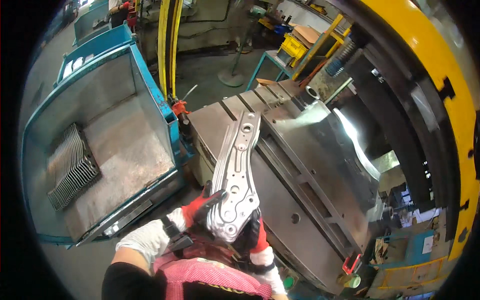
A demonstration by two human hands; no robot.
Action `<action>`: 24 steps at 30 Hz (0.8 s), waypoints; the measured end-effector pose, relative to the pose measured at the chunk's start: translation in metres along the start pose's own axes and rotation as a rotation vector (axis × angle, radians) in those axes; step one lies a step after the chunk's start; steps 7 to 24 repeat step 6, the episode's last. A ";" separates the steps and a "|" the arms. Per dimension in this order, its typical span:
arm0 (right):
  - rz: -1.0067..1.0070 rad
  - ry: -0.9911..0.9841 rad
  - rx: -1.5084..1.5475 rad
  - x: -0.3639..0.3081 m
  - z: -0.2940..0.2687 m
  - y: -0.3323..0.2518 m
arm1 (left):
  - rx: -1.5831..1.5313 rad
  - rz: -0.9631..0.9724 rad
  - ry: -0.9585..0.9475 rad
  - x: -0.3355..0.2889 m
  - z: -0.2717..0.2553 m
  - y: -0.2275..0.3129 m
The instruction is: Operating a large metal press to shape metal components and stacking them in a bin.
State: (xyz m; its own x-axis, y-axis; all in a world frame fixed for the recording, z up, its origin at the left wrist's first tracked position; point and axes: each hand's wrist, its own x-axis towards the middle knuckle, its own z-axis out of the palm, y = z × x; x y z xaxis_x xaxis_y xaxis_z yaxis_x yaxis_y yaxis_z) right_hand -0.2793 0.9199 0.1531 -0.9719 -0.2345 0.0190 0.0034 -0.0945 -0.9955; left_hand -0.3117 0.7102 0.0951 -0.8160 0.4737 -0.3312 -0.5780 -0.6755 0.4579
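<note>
A small stack of long, silvery stamped metal brackets [241,167], pierced with round holes, is held in front of my body at the near edge of the press bed [277,192]. My left hand [202,206], in a red and black glove, grips the stack's left edge near its wide lower end. On the other side, my right hand [256,234], gloved alike, closes around the lower right edge; the brackets hide part of its fingers. The far, narrow end of the stack reaches over the grooved bed; whether it rests there I cannot tell.
To the left stands a blue-rimmed metal bin [172,117] holding a row of similar nested brackets [75,167]. A yellow post [169,47] rises behind it. A curved yellow machine frame [425,45] arches on the right. At the back, a yellow crate [293,48] sits on a table.
</note>
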 end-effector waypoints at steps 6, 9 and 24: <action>0.343 -0.219 0.224 0.014 0.009 0.017 | -0.101 -0.166 0.008 -0.054 -0.021 0.063; 0.343 -0.219 0.224 0.014 0.009 0.017 | -0.101 -0.166 0.008 -0.054 -0.021 0.063; 0.343 -0.219 0.224 0.014 0.009 0.017 | -0.101 -0.166 0.008 -0.054 -0.021 0.063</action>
